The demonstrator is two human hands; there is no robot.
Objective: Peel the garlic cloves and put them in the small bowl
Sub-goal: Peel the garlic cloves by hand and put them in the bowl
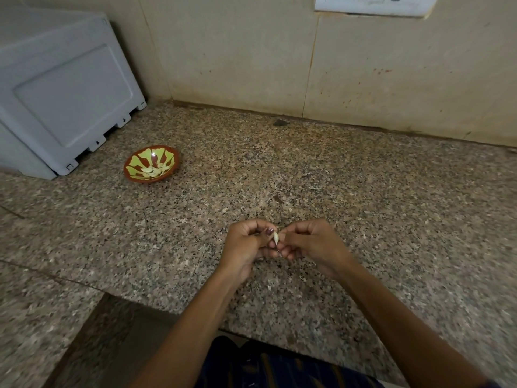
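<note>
Two hands meet over the counter [363, 191]: left hand [246, 247] and right hand [310, 245] both pinch one garlic clove [275, 238] between fingertips. Far left, small bowl [134, 175] holds peeled cloves [153, 171], beside a grey appliance [61, 91].

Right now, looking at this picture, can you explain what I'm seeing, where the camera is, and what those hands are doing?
There is no machine here. The one picture comes from a wide-angle camera worn on a person's head, looking down at their bare hands over a speckled stone counter. The left hand and right hand together pinch one pale garlic clove between the fingertips. To the left stands a small brown and green bowl holding peeled cloves. A grey appliance sits behind it, against the wall.
</note>
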